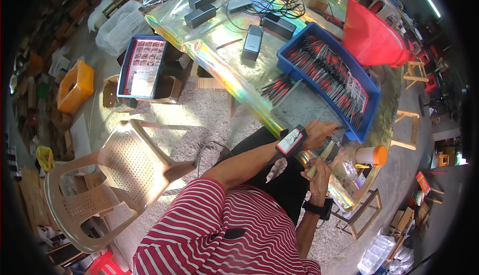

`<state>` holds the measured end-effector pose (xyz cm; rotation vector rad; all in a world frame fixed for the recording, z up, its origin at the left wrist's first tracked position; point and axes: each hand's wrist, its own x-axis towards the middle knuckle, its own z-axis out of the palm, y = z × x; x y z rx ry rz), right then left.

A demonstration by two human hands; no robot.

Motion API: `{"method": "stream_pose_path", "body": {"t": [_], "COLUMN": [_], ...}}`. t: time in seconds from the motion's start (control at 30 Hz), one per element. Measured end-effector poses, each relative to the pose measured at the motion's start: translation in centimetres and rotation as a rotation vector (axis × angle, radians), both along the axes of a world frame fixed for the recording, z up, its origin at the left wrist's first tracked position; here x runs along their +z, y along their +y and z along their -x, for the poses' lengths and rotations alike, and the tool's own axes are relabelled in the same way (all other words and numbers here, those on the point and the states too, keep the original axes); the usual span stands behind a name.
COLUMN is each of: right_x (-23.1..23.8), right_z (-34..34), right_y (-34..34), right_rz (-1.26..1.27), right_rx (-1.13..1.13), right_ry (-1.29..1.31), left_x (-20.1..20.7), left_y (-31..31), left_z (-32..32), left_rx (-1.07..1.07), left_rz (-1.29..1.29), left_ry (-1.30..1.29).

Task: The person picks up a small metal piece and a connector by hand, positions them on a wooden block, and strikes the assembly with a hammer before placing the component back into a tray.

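My left hand [318, 133] is at the table's near edge, its fingers curled beside the corner of a blue crate [370, 120]. A small dark piece shows at its fingertips, too small to name. Just below it, my right hand [319, 176] is closed around a tan handled tool [312, 171]; the tool's far end is partly hidden between the hands. Slim black and red pieces [324, 70] fill the crate in dense rows. A small pile of similar pieces [277, 89] lies on the table by the crate's left side.
A clear jar with an orange lid [380, 155] stands right of my hands. Black adapter-like boxes [253, 42] and tangled cables [284, 6] lie at the table's far side. A red bag [369, 35] sits beyond the crate. A beige plastic chair [134, 165] stands at left.
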<state>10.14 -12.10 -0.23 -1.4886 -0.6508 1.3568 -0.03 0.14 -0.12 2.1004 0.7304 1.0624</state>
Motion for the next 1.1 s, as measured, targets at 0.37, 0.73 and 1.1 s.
{"method": "stream_pose_path", "body": {"t": [0.37,0.73,1.1], "right_x": [0.45,-0.08,-0.12], "right_z": [0.38,0.06,0.12], "right_y": [0.00,-0.02,-0.03], "right_rz": [0.013,0.007,-0.016], "right_rx": [-0.006,-0.006,0.000], "right_ry": [0.068,0.097,0.130], "left_x": [-0.12,0.12,0.38], "left_y": [-0.03,-0.17,-0.27], "left_z": [-0.10,0.13,0.28], "left_rx": [0.028,0.018,0.043], "left_rz": [-0.030,-0.005,-0.015], "left_ry": [-0.067,-0.031,-0.032]}}
